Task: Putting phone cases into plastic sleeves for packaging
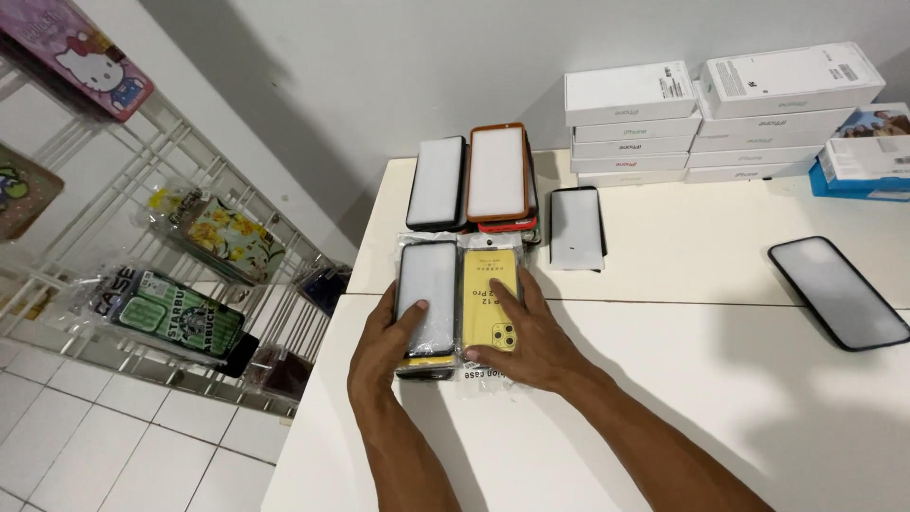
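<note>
the left hand (384, 346) lies flat along the left side of a small stack of packaged phone cases at the near left of the white counter (664, 398), thumb pressed on the black case (427, 294) that tops the left pile. the right hand (531, 341) rests open on the yellow case (490, 303) just beside it, fingers spread over its clear sleeve, thumb at the lower edge. neither grip is closed on anything; both hands press and steady rather than pinch.

the two cases lie side by side, touching, with more packets under them showing at the bottom edge. behind them sit another black case (436, 180) and an orange-rimmed case (498, 173) on their own pile, then a smaller black case (576, 228). white boxes (720, 114) are stacked against the wall, and a loose black case (839, 292) lies well apart to the right. a wire rack (142, 246) with hanging cases stands off the counter's left.

these packets look light and thin, somewhat bendy, and the glossy sleeves are likely slippery, so a stack could slide apart. taking hold at the long edges, thumb on top and fingers underneath, seems safest.
</note>
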